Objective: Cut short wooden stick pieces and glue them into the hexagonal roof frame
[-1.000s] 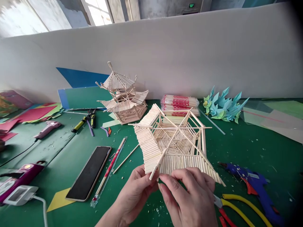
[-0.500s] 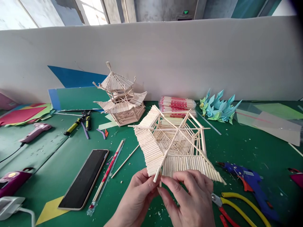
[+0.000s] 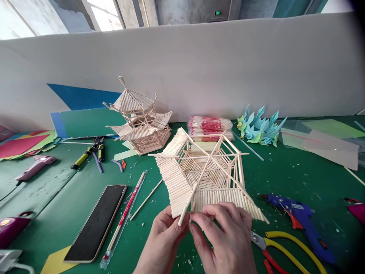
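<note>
Head view: I am working with both hands at the near corner of a stick model [image 3: 209, 156], which is occupying the centre of the frame above a green table [image 3: 308, 171]. My left hand [image 3: 165, 239] is pinching that corner, its thumb lying close to a jutting stick end. My right hand [image 3: 225, 236] is meeting it there, thumb and forefinger narrowed almost together; whether they are gripping anything, I cannot tell. Slats are covering the model's left and near sides; bare sticks are crossing its middle. Lower left, a phone [image 3: 95, 223] is lying beside a wrapped stick packet [image 3: 124, 219]. Lower right, a blue glue gun [image 3: 298, 208] is lying near pliers [image 3: 259, 240]. Left of centre, farther back, a tiered pagoda [image 3: 139, 129] is standing upright.
</note>
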The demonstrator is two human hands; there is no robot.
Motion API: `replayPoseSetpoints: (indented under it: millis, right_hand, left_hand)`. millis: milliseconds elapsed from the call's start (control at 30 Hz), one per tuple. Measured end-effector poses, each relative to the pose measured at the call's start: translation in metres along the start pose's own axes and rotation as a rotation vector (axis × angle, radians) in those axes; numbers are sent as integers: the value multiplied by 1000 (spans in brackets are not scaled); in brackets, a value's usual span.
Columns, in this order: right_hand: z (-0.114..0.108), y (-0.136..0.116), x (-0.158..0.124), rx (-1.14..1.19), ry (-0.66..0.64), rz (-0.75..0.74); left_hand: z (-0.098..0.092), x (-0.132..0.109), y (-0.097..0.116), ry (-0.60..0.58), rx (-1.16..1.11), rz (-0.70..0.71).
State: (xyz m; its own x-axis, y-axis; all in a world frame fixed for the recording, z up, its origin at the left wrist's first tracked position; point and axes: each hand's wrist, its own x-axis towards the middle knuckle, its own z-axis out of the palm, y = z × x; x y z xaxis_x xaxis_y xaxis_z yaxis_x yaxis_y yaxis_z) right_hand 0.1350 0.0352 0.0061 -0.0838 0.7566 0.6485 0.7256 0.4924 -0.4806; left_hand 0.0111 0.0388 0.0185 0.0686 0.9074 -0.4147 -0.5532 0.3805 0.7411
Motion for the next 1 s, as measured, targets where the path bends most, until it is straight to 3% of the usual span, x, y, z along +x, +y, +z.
replayPoseSetpoints:
  millis: [100, 300, 467, 667, 867, 1000]
  right_hand:
    - [-1, 0, 2, -3, -5, 8]
    - [-5, 5, 5, -37, -69, -119]
    - [-6, 6, 6, -35, -77, -111]
    - [-5, 4, 5, -34, -77, -86]
    - [-2, -5, 7, 40, -4, 78]
    - [-2, -6, 5, 43, -25, 99]
  left_hand:
    - [0, 0, -1, 8, -20, 13]
    - [-7, 2, -4, -11, -20, 34]
    - [-9, 1, -6, -8, 22, 53]
    - [-7, -3, -7, 25, 187, 108]
    - [-7, -12, -10, 42, 352, 255]
    - [-7, -16, -11, 55, 427, 323]
